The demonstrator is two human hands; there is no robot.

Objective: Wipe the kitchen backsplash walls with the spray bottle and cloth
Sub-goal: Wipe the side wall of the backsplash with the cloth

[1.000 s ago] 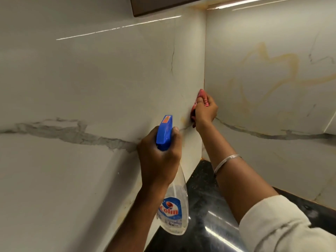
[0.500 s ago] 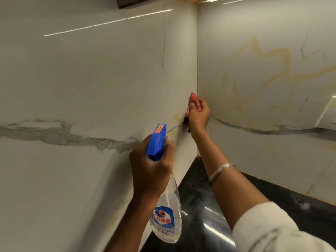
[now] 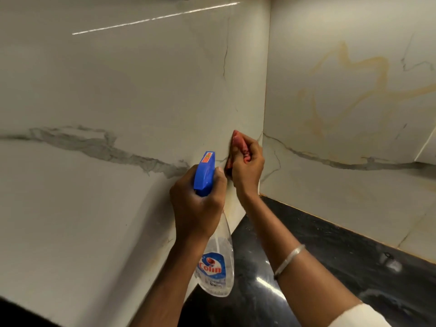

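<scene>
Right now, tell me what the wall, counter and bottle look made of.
Wall: glossy marble-look tile or stone, grey veins, light streak reflected.
Counter: polished black stone, likely granite, speckled with glare.
Bottle: clear plastic by its look, blue plastic trigger head.

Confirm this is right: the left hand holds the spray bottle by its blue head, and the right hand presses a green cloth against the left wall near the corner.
Not quite: the cloth is red-pink, not green, as the head view shows. The rest stands: the left hand holds the spray bottle by its blue head, and the right hand presses the cloth against the left wall near the corner.
</scene>
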